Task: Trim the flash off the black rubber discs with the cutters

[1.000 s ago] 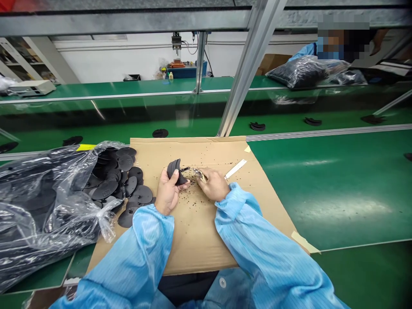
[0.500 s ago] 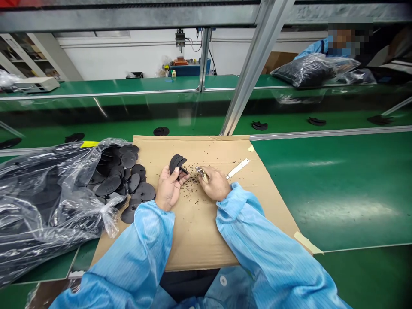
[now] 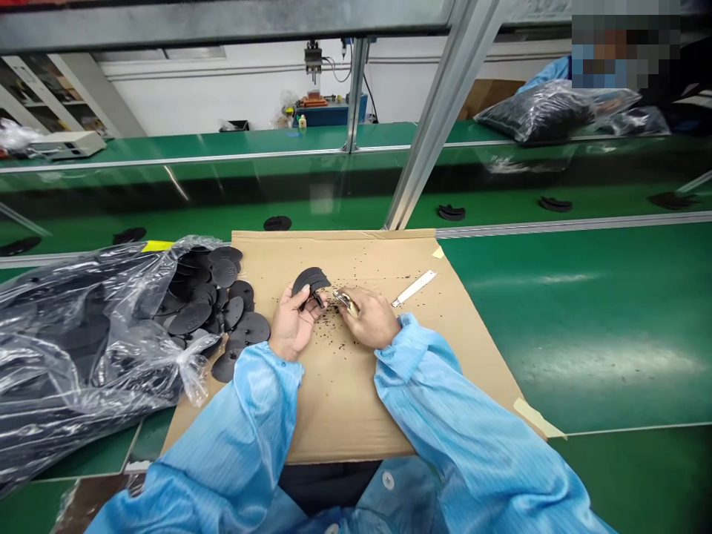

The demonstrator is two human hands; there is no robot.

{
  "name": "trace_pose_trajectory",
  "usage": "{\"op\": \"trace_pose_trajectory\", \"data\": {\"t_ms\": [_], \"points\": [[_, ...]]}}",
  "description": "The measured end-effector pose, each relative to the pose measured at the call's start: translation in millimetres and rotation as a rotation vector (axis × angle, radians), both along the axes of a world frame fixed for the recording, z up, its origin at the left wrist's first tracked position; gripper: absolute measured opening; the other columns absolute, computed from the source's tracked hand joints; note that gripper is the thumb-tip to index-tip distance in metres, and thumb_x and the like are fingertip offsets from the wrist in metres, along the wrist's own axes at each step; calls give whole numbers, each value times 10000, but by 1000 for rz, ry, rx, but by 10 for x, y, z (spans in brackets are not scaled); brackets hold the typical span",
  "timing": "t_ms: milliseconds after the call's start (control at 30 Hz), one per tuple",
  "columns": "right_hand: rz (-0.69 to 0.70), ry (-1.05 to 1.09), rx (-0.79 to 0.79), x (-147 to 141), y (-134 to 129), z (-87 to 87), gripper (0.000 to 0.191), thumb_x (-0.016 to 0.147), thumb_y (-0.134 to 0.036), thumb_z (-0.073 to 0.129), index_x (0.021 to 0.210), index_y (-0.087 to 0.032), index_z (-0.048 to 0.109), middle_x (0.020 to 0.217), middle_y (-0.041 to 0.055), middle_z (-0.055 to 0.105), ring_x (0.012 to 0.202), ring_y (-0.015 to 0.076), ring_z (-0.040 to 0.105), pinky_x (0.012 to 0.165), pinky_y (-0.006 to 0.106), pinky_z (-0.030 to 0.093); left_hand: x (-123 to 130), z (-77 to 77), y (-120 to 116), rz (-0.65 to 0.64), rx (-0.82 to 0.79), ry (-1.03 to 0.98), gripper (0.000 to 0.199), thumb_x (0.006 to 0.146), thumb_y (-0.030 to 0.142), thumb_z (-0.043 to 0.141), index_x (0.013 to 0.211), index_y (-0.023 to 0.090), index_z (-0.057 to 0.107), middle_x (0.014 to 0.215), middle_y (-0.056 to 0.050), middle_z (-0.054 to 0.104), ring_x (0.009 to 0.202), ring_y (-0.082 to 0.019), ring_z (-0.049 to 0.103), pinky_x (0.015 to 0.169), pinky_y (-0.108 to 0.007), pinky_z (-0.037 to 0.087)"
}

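Observation:
Between the thumb and fingers of my left hand (image 3: pixel 293 323) are curved black plastic parts (image 3: pixel 311 279), fanned over each other. My right hand (image 3: pixel 371 317) is closed around a small metal clipper-like tool (image 3: pixel 345 300), its tip close to the right edge of the black parts. Tiny black bits (image 3: pixel 339 341) lie scattered on the cardboard sheet (image 3: pixel 345 423) under both hands. A white-handled flat tool (image 3: pixel 414 288) rests to the right of my right hand.
At the left, a clear plastic bag (image 3: pixel 105 334) spills black oval discs (image 3: pixel 192 317) onto the cardboard. Behind the cardboard runs a green belt (image 3: pixel 345 211) carrying black parts, with a slanted metal post (image 3: pixel 431 122). A person sits at the far right.
The black parts have turned in my left hand and sit flatter. My right hand has moved slightly left, bringing the tool's tip nearer to them. The whole view has shifted a little.

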State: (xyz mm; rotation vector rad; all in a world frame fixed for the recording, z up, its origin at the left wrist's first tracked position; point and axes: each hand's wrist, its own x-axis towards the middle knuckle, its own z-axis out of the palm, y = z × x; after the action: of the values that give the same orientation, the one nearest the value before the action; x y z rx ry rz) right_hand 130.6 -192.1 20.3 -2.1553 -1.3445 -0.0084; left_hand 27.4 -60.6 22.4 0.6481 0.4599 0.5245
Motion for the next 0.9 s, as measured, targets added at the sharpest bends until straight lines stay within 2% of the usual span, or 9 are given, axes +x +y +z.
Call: {"op": "trace_pose_trajectory", "data": {"t_ms": [167, 400, 567, 900], "points": [[16, -17, -23, -20, 11, 14, 270, 836, -191, 544, 1093, -197, 627, 1003, 69, 688, 942, 212, 614, 850, 291, 450, 5, -31, 28, 39, -59, 36, 235, 760, 162, 699, 957, 185, 572, 747, 12, 607, 531, -75, 540, 459, -183, 409], [127, -67, -98, -94, 26, 39, 337, 839, -178, 520, 1165, -177, 605, 999, 87, 679, 925, 208, 606, 835, 287, 447, -12, -14, 17, -102, -78, 26, 107, 801, 184, 639, 897, 149, 606, 665, 16, 523, 438, -45, 380, 390, -179, 282], [172, -34, -143, -116, 17, 79, 357, 828, -160, 531, 1177, -186, 602, 975, 74, 678, 902, 201, 613, 799, 271, 444, -18, 14, 5, -145, -91, 55, 109, 791, 168, 630, 895, 142, 609, 636, 22, 518, 399, -43, 352, 376, -184, 264], [205, 7, -152, -145, 10, 116, 209, 861, -188, 533, 1037, -208, 643, 952, 63, 696, 880, 185, 629, 780, 258, 439, -21, 78, -19, -192, -37, 88, 124, 767, 194, 671, 868, 141, 623, 581, 33, 494, 376, -37, 349, 362, -177, 263]]}}
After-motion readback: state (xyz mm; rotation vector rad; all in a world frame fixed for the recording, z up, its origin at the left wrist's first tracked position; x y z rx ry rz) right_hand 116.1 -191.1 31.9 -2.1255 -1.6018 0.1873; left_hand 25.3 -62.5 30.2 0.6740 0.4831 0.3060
